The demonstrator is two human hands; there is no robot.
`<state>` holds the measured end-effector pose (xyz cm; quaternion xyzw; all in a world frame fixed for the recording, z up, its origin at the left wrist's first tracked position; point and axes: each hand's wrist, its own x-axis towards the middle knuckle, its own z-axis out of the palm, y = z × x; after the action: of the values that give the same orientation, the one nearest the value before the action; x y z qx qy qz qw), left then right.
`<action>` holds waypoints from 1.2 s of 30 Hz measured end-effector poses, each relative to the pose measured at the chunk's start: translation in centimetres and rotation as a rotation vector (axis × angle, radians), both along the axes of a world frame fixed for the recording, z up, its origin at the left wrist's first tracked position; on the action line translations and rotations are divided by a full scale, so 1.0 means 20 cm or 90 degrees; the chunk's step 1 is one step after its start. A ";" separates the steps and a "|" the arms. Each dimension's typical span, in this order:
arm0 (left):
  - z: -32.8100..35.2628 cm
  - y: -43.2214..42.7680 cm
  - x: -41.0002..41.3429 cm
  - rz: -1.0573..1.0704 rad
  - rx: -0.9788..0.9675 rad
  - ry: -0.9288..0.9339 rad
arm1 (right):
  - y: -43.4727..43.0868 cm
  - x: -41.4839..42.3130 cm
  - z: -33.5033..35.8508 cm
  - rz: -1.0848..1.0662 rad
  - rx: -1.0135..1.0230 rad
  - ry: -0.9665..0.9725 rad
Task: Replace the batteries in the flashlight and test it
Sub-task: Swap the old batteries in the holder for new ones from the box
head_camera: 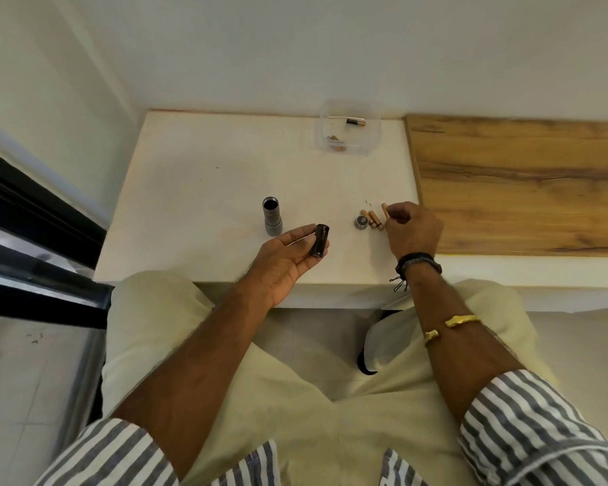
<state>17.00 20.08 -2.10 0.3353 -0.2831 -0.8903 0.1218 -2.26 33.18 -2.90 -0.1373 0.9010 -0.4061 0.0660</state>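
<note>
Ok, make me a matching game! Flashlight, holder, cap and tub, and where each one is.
Things:
1 flashlight
2 holder
3 cap
4 tub

Places:
A at the far edge of the table
B in the left hand
C standing upright, open end up
D beside two lying batteries

Pairs: 1-C, 2-B, 3-D, 4-A

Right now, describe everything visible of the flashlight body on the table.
The flashlight body is a short grey tube, metal by its look, seemingly standing upright on the white table with its wider end down. Its open top shows a dark hollow. Only the table touches it; the left hand is nearby, apart.
</note>
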 end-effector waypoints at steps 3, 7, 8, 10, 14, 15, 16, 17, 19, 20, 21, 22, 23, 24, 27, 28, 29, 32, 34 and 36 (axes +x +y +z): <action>0.00 0.00 -0.01 -0.004 0.004 -0.008 | -0.02 -0.02 -0.03 0.026 0.029 0.023; 0.01 0.01 -0.03 -0.003 0.006 -0.020 | -0.02 -0.01 -0.04 0.028 0.061 0.048; 0.01 0.02 -0.04 -0.002 0.006 -0.022 | -0.02 -0.01 -0.05 0.032 0.065 0.055; 0.01 0.02 -0.04 0.002 0.002 -0.022 | -0.02 0.00 -0.05 0.038 0.070 0.066; 0.01 0.02 -0.05 0.022 0.009 -0.020 | -0.02 0.00 -0.04 0.042 0.077 0.063; 0.01 0.02 -0.06 0.025 0.011 -0.021 | -0.02 0.00 -0.04 0.041 0.079 0.061; 0.01 0.02 -0.06 0.027 0.013 -0.022 | -0.02 -0.01 -0.03 0.039 0.079 0.057; 0.01 0.02 -0.07 0.029 0.017 -0.023 | -0.02 -0.01 -0.03 0.035 0.073 0.054; 0.01 0.01 -0.08 0.031 0.021 -0.022 | -0.04 0.00 -0.01 0.025 0.045 0.058; 0.01 0.01 -0.08 0.030 0.024 -0.020 | -0.05 0.00 0.00 0.025 0.016 0.059; 0.01 0.00 -0.09 0.030 0.027 -0.018 | -0.07 0.00 0.02 0.028 -0.021 0.055; 0.01 0.00 -0.09 0.030 0.031 -0.016 | -0.09 0.01 0.03 0.034 -0.059 0.046; 0.01 -0.01 -0.10 0.032 0.037 -0.015 | -0.12 0.00 0.05 0.041 -0.094 0.035; 0.01 -0.01 -0.10 0.035 0.045 -0.014 | -0.15 0.00 0.06 0.047 -0.124 0.025; -0.01 -0.03 -0.11 0.047 0.070 -0.010 | -0.30 -0.06 0.10 0.065 -0.167 -0.006; -0.01 -0.04 -0.11 0.050 0.075 -0.010 | -0.36 -0.10 0.11 0.070 -0.165 -0.011; -0.02 -0.05 -0.12 0.052 0.080 -0.008 | -0.43 -0.15 0.13 0.075 -0.153 -0.005; -0.04 -0.06 -0.12 0.060 0.093 -0.005 | -0.62 -0.30 0.17 0.102 -0.082 0.034; -0.05 -0.07 -0.13 0.061 0.102 -0.002 | -0.74 -0.40 0.19 0.124 -0.006 0.053; -0.06 -0.07 -0.13 0.060 0.100 0.002 | -0.82 -0.48 0.20 0.164 0.111 0.082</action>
<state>14.43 18.75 -3.26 0.3555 -0.1964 -0.9035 0.1370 -11.90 16.71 1.18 -0.2714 0.9101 -0.3048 0.0714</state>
